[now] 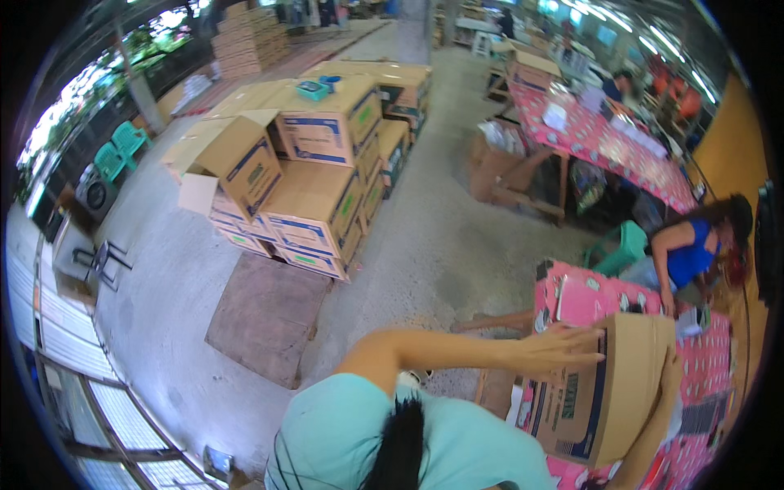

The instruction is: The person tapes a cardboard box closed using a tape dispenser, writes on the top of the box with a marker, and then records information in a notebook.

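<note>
A brown cardboard box (633, 392) with dark blue printed bands sits on a pink patterned table (702, 351) at the lower right. My left hand (563, 349) reaches across to its left printed side, fingers stretched out and spread, the tips by the upper edge. Along the right side of the box lies my right forearm, and my right hand (669, 371) grips that side near the far corner; its fingers show only in part. The box's top face looks closed, and its underside is hidden.
Stacked cartons (314, 204) stand ahead left, an opened carton (245, 167) among them. A flat brown sheet (268, 318) lies on the floor. Beside my table a person in blue (694, 253) sits near a green chair (621, 247). Another pink-covered table (588, 135) stands beyond.
</note>
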{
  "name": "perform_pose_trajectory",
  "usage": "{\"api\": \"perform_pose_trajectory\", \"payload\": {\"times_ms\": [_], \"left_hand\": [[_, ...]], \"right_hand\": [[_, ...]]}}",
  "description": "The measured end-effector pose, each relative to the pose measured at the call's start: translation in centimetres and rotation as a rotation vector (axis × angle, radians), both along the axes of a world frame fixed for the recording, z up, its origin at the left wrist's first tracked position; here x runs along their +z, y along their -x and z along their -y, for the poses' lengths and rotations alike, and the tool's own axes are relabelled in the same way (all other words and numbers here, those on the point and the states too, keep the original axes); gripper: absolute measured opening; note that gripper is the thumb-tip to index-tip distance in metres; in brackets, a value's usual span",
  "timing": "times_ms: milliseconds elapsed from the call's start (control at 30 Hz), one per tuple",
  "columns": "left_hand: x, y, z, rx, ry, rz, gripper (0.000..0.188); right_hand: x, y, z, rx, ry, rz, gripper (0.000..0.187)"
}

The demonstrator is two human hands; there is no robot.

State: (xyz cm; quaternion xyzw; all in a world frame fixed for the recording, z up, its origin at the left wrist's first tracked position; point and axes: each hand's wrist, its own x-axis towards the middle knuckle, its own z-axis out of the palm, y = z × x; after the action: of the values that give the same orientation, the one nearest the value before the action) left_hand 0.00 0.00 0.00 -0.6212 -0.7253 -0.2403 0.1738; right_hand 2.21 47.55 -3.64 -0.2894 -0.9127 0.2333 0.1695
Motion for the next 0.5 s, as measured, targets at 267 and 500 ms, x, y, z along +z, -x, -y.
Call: {"api": "perform_pose_trajectory", "payload": {"times_ms": [267,500], "left_hand": [[-28.4,-18.9,21.2,1.132,0.229,0.976,0.061],[-24.4,-23.3,29.7,1.669,0.284,1.412,0.074]], "right_hand": [[3.3,3.2,-3.1,0.063,-0.277,0.138,0.056],[20.1,0.4,11.6,0.472,-0.884,-0.093,0.051]]}}
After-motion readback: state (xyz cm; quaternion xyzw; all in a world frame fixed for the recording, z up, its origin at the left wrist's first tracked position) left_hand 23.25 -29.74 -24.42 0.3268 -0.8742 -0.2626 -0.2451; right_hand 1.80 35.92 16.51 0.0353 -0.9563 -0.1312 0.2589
